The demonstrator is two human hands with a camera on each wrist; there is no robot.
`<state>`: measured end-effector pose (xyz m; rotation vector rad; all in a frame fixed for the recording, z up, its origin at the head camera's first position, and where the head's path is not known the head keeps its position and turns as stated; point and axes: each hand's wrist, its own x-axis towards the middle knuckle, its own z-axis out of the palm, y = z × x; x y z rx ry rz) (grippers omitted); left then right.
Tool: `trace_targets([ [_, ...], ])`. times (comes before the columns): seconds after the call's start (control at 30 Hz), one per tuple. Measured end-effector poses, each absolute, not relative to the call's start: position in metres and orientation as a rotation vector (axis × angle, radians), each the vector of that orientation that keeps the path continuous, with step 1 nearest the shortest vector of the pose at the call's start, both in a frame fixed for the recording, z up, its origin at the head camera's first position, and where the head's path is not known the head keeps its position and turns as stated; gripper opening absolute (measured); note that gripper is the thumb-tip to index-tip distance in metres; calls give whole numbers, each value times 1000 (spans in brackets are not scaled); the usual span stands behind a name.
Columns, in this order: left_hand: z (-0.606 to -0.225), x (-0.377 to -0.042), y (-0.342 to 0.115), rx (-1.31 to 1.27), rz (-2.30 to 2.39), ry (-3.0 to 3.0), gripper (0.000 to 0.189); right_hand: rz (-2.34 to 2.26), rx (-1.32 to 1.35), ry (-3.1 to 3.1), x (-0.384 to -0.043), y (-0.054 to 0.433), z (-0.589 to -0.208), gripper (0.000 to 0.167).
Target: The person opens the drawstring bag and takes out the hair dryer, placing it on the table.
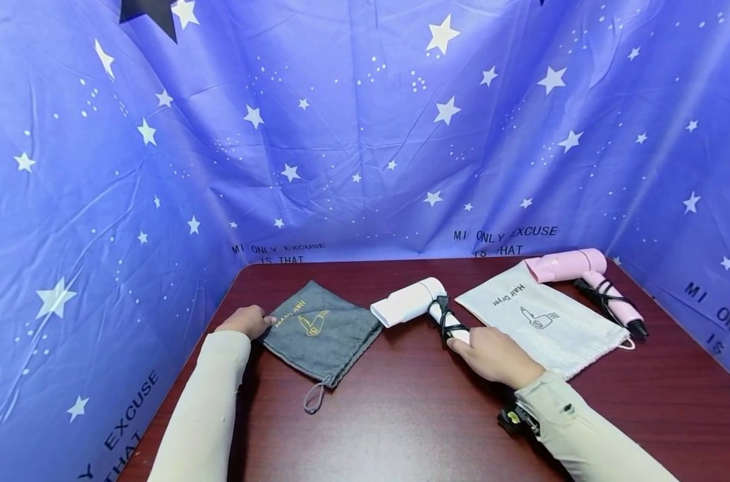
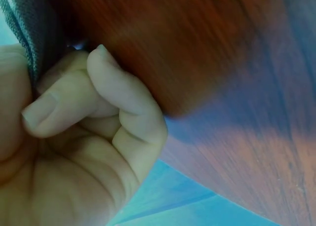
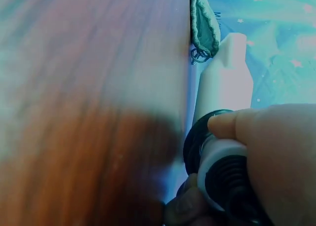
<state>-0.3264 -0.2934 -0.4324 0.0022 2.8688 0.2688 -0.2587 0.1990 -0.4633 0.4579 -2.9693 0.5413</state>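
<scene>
A white hair dryer (image 1: pixel 407 301) with its black cord wound round the handle is gripped by my right hand (image 1: pixel 497 356). In the right wrist view my thumb and fingers close round the handle of the hair dryer (image 3: pixel 224 90). To its left lies a dark grey drawstring pouch (image 1: pixel 323 335) with a yellow dryer print. My left hand (image 1: pixel 247 323) pinches the pouch's left corner. The left wrist view shows the grey cloth (image 2: pixel 37 31) between thumb and curled fingers (image 2: pixel 131 100).
A white drawstring pouch (image 1: pixel 522 314) lies at the right of the brown table (image 1: pixel 401 415). On its far edge rests a pink hair dryer (image 1: pixel 570 266) with a black cord round its handle. Blue star-printed cloth (image 1: pixel 353 134) hangs behind and at both sides.
</scene>
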Motion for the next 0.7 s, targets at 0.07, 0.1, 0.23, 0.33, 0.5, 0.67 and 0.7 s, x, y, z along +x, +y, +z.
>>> trace_targets([
  [0.07,-432,-326,-293,1,270,2867,41,533,435,-2972,-261,198,-464,48],
  [0.1,-432,-326,-294,0,269,2865,41,530,422,-2977,-262,197,-464,48],
  [0.23,-433,-328,-295,1,267,2871,40,529,357,-3015,-269,195,-465,47],
  [0.33,-435,-330,-295,11,268,2889,38,523,310,-3045,-274,193,-464,46],
  [0.5,-437,-330,-296,36,257,2907,36,503,265,-3088,-282,191,-460,47],
  [0.67,-436,-329,-295,32,261,2905,35,492,254,-3103,-290,190,-458,48],
  [0.7,-434,-328,-294,33,261,2903,36,495,247,-3103,-292,190,-459,48],
])
